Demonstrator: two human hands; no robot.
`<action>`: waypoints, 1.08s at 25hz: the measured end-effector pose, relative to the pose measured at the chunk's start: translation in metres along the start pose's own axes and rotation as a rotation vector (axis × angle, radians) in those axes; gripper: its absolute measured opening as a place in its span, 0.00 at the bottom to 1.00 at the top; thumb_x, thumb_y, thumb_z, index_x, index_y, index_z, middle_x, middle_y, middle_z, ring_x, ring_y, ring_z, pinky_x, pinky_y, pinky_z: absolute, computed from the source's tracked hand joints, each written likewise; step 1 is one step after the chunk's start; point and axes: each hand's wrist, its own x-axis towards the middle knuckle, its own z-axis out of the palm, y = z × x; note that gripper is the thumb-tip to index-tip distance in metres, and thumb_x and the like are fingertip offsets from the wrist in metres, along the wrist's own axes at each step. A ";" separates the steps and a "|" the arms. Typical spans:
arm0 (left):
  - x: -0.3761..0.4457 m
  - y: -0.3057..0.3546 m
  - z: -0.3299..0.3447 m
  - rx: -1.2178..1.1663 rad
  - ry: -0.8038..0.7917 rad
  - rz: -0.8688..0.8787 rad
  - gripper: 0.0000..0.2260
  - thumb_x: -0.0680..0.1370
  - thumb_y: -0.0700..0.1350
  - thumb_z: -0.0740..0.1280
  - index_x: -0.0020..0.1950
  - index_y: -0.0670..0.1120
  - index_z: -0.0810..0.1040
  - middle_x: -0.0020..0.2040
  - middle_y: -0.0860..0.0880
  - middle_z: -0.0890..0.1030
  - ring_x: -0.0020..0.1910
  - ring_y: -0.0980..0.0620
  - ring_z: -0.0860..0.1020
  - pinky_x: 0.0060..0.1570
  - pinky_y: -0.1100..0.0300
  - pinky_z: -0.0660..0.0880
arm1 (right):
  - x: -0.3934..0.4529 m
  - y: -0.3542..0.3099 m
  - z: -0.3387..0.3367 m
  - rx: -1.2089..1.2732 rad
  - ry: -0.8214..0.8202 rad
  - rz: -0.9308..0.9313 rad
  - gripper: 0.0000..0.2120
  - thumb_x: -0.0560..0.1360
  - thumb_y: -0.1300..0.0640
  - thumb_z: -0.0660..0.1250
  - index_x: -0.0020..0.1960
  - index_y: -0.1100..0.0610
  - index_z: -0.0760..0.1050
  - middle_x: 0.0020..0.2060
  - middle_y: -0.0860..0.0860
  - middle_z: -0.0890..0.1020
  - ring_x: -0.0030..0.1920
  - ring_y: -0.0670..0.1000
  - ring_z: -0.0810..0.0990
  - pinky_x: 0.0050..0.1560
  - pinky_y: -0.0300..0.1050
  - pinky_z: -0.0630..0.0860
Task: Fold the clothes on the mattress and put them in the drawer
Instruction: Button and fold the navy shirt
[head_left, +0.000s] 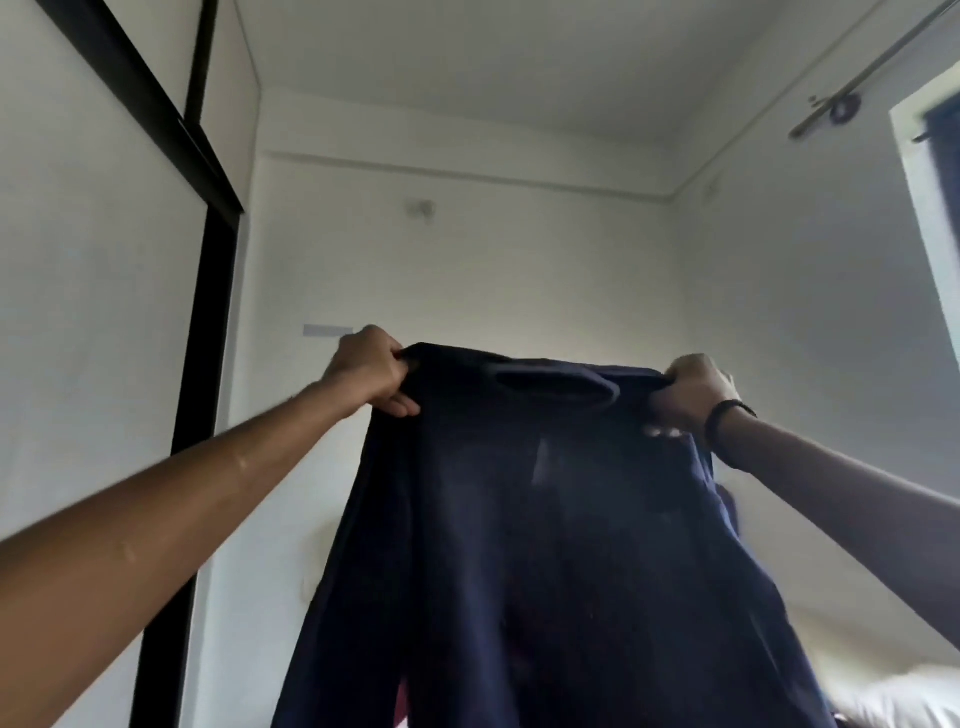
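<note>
A dark navy shirt (540, 545) hangs in the air in front of me, held up by its shoulders with the collar at the top. My left hand (366, 369) grips the left shoulder of the shirt. My right hand (688, 392), with a dark band on its wrist, grips the right shoulder. The shirt's body falls straight down past the bottom edge of the view. A bit of the pale mattress (904, 696) shows at the bottom right; the drawer is out of view.
A white wardrobe with black frame strips (208, 291) stands on the left. White walls rise ahead, a window (935, 218) is at the right, and a curtain rod (857, 88) runs above it. Something reddish (400, 701) peeks out behind the shirt's lower left.
</note>
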 end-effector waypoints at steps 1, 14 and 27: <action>0.002 0.007 0.003 -0.008 0.045 -0.019 0.07 0.81 0.35 0.64 0.52 0.39 0.81 0.32 0.41 0.85 0.28 0.49 0.85 0.26 0.63 0.80 | -0.001 -0.010 -0.002 0.249 -0.071 0.173 0.07 0.72 0.70 0.63 0.37 0.64 0.76 0.25 0.55 0.79 0.25 0.52 0.77 0.23 0.38 0.72; -0.011 0.051 0.019 -0.159 0.791 0.545 0.13 0.76 0.32 0.59 0.51 0.41 0.81 0.50 0.43 0.81 0.51 0.51 0.78 0.57 0.74 0.66 | -0.016 -0.043 -0.029 0.468 0.485 -0.072 0.18 0.59 0.56 0.65 0.49 0.52 0.80 0.54 0.55 0.77 0.57 0.61 0.76 0.61 0.51 0.76; -0.116 0.018 0.002 0.293 0.829 0.669 0.36 0.79 0.46 0.71 0.83 0.47 0.57 0.82 0.31 0.46 0.83 0.38 0.50 0.78 0.54 0.58 | -0.145 0.014 0.001 0.069 0.728 -0.619 0.11 0.82 0.56 0.65 0.61 0.51 0.82 0.50 0.51 0.81 0.51 0.57 0.80 0.45 0.53 0.76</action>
